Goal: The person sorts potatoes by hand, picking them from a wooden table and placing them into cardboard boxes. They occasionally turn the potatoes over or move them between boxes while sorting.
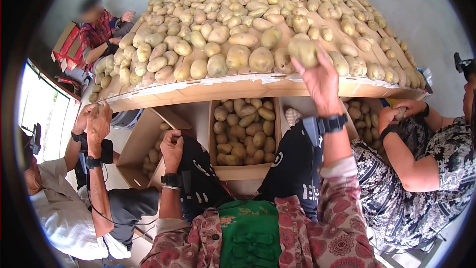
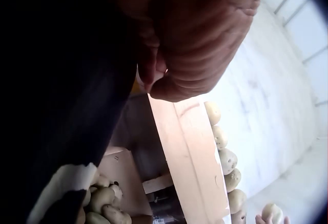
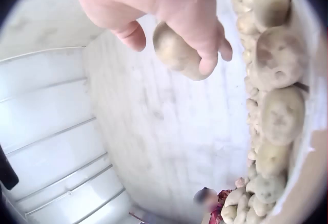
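A blurred potato [image 1: 303,52] [image 3: 177,52] is at the fingers of my raised right hand [image 1: 322,79] [image 3: 159,9], above the front row on the potato-covered board [image 1: 208,87]. The right thumb stands apart from the potato in the right wrist view, and the fingers are spread. Whether the fingers touch it is unclear. My left hand [image 1: 172,150] [image 2: 195,39] is by my left knee, fingers curled and thumb close to them, with nothing visible in it. A cardboard box of potatoes [image 1: 245,172] stands between my knees, below the board.
People sit on both sides. The left neighbour's hands [image 1: 98,121] are at the board's edge; the right neighbour's hands [image 1: 399,111] are over another potato box. Another open box [image 1: 130,161] with potatoes stands left of my knees. One more person [image 1: 97,34] sits at the far left.
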`<state>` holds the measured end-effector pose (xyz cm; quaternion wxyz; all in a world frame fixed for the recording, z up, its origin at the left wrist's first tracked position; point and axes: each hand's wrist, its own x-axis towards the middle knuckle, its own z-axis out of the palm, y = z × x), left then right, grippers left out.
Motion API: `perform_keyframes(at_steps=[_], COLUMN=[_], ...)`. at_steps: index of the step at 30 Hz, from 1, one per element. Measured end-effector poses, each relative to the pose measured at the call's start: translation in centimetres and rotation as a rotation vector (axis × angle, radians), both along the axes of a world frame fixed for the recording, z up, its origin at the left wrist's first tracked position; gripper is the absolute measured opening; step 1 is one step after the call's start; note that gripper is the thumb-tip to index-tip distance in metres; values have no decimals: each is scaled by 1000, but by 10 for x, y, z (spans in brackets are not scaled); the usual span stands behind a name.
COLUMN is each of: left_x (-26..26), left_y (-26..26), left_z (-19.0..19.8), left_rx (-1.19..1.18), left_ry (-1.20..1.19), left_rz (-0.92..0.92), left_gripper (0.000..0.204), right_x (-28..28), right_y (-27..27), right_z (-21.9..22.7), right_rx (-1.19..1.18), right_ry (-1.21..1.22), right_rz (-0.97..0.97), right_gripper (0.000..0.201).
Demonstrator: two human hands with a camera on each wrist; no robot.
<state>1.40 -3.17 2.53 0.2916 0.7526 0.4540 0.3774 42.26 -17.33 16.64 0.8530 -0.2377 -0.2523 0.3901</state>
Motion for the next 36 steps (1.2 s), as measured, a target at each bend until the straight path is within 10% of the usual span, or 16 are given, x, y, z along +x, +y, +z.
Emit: perform_keyframes(at_steps=[5, 16, 22, 26, 28, 36], left_x=[-3, -37, -50, -51, -49, -33], left_y=[-3, 18, 36, 47, 46, 43], left_z=[2, -12, -13, -9, -9, -2], left_rx=[-37, 56, 108, -10, 10, -15], left_ry=[-160, -221, -107, 5, 63, 155], left_rz=[2, 157, 161, 56, 37, 74], left_gripper=[14, 6, 10, 10, 10, 8], right_x=[32, -75, -79, -72, -72, -104], right_y=[68, -23, -14, 10, 21, 41], right_z=[16, -150, -208, -210, -232, -271], right_rx=[-101, -588, -923, -1083, -1194, -1457], right_ry=[-55, 24, -125, -576, -1172, -1415], right_rz=[-253, 494, 349, 267, 116, -36], right_gripper=[63, 26, 34, 53, 58, 70])
